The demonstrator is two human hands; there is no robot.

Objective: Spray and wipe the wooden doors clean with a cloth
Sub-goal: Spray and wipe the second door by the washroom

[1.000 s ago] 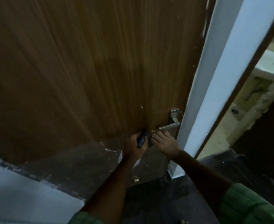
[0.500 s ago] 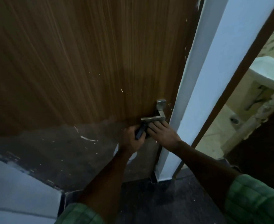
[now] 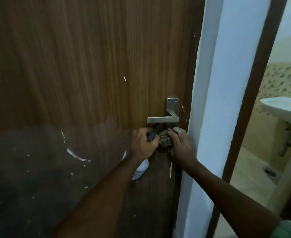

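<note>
A brown wooden door (image 3: 89, 66) fills the view, its lower part darker and flecked with white marks. A metal lever handle (image 3: 163, 119) sits near its right edge. My left hand (image 3: 143, 145) grips a spray bottle, dark trigger head (image 3: 151, 135) up and white body (image 3: 140, 170) hanging below the wrist, just under the handle. My right hand (image 3: 181, 146) holds a bunched checked cloth (image 3: 165, 140) against the door below the handle, right beside my left hand.
A white door frame and wall edge (image 3: 210, 117) runs down the right of the door. Beyond it an open doorway shows a white washbasin (image 3: 285, 109), patterned tiles and a floor drain (image 3: 271, 172).
The view has moved closer and tilted up, so the handle sits higher in frame. Both hands stay under the handle; the cloth now shows in my right hand.
</note>
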